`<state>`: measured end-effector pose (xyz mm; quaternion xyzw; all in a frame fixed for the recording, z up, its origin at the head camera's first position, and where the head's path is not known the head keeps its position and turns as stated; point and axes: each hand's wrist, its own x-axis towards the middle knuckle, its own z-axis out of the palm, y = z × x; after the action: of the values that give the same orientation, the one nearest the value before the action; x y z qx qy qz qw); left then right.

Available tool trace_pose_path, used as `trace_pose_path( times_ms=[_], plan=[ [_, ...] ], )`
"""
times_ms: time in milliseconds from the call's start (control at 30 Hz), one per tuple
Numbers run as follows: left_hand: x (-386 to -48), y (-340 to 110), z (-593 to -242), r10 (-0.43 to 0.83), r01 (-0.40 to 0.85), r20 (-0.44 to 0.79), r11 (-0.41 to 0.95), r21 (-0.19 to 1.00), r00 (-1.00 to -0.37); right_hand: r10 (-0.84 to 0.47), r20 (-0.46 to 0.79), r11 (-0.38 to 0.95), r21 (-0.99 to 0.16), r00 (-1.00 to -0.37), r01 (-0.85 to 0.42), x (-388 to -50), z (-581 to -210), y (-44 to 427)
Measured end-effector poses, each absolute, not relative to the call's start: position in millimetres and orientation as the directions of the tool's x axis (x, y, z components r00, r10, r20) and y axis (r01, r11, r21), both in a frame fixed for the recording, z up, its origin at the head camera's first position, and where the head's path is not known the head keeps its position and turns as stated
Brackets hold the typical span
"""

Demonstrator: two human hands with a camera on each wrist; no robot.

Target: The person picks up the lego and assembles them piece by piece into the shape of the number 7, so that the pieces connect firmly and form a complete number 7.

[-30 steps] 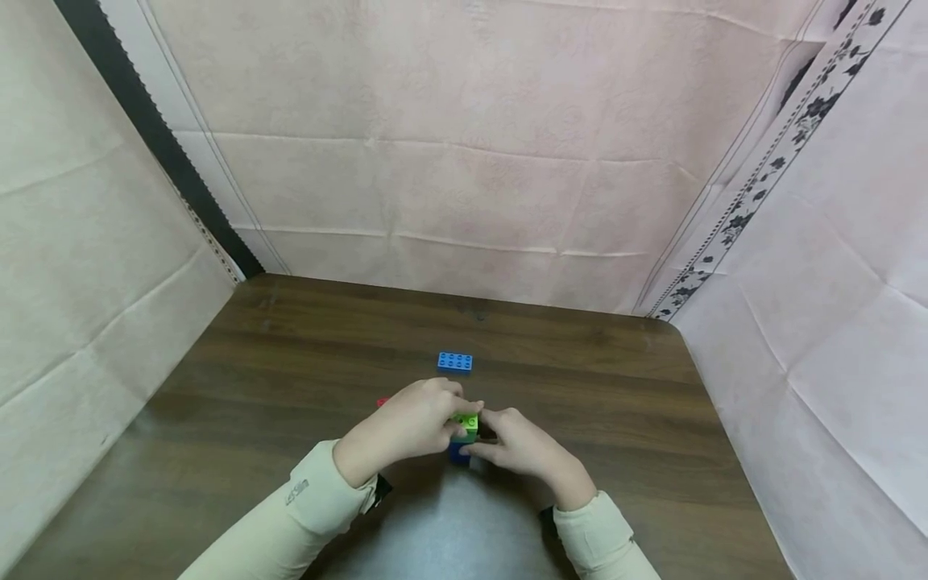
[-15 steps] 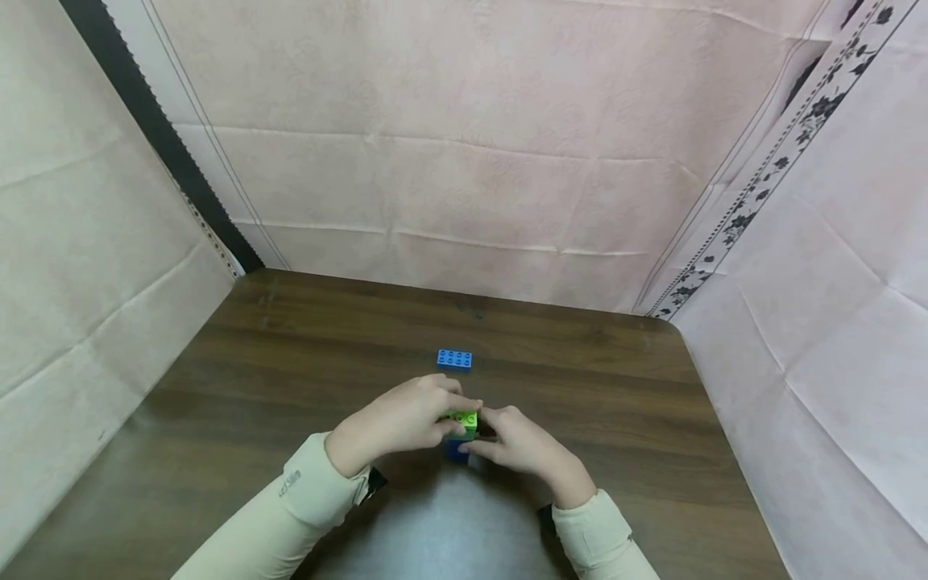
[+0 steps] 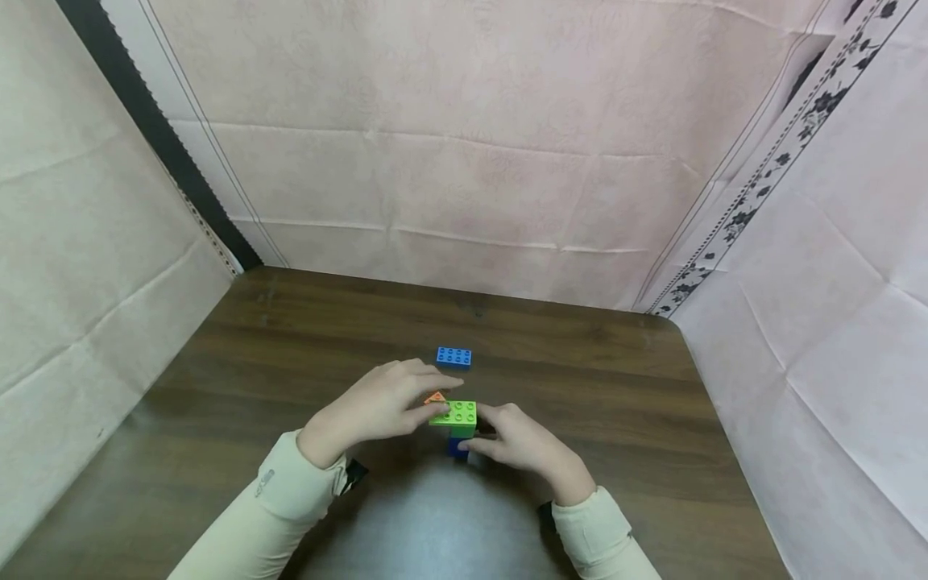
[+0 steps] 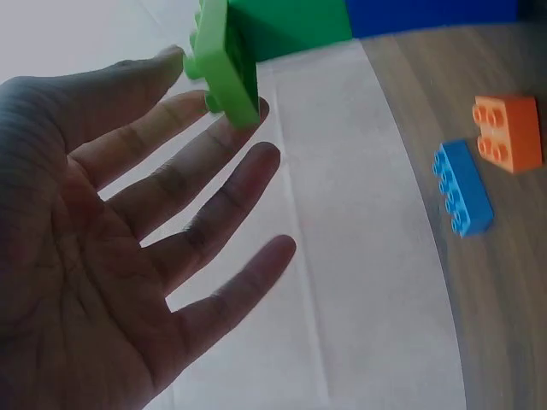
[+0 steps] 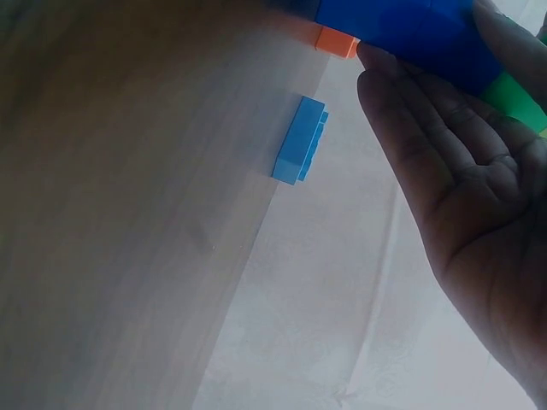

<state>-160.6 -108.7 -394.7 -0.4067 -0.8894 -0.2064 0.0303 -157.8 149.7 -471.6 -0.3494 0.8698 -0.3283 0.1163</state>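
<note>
A stack of toy building bricks stands on the table, with a light green brick (image 3: 460, 414) on top, a darker green brick (image 3: 462, 432) below it and dark blue (image 3: 457, 448) at the bottom. The light green brick overhangs to the left. My left hand (image 3: 384, 403) is spread beside that overhang, fingers extended; in the left wrist view its thumb tip lies close to the studs, and touching cannot be told. From the right, my right hand (image 3: 525, 445) holds the dark blue part (image 5: 410, 30) between thumb and fingers.
A light blue brick (image 3: 454, 357) lies farther back on the wooden table (image 3: 326, 322). An orange brick (image 3: 435, 397) sits just behind the stack, partly hidden. White cloth (image 3: 449, 193) hangs behind the table and along both sides.
My left hand has moved left and away from the light green brick, its fingers opening out. More of that brick and the orange one now show. The right hand keeps its hold.
</note>
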Motion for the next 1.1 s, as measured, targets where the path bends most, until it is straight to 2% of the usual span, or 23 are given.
trace_pose_path(
  times_ms=[333,700,967,1100],
  plan=[
    [-174.1,-130.4,-398.9,0.622,0.622,0.162,0.653,0.432,-0.766,-0.682,0.026,0.544,-0.65,-0.731,-0.531,-158.5,-471.5,149.3],
    [-193.4,-150.6,-417.9,0.522,0.502,0.069,0.763,0.407,-0.85,-0.671,0.008,0.565,-0.642,-0.741,-0.518,-157.9,-471.6,148.8],
    [-209.0,-164.4,-441.9,0.445,0.375,-0.106,0.842,0.388,-0.889,-0.669,0.007,0.567,-0.642,-0.743,-0.517,-157.8,-470.8,148.7],
    [-213.2,-168.7,-455.4,0.397,0.319,-0.188,0.884,0.342,-0.899,-0.669,0.004,0.568,-0.642,-0.743,-0.515,-157.4,-470.5,148.5]
  ],
)
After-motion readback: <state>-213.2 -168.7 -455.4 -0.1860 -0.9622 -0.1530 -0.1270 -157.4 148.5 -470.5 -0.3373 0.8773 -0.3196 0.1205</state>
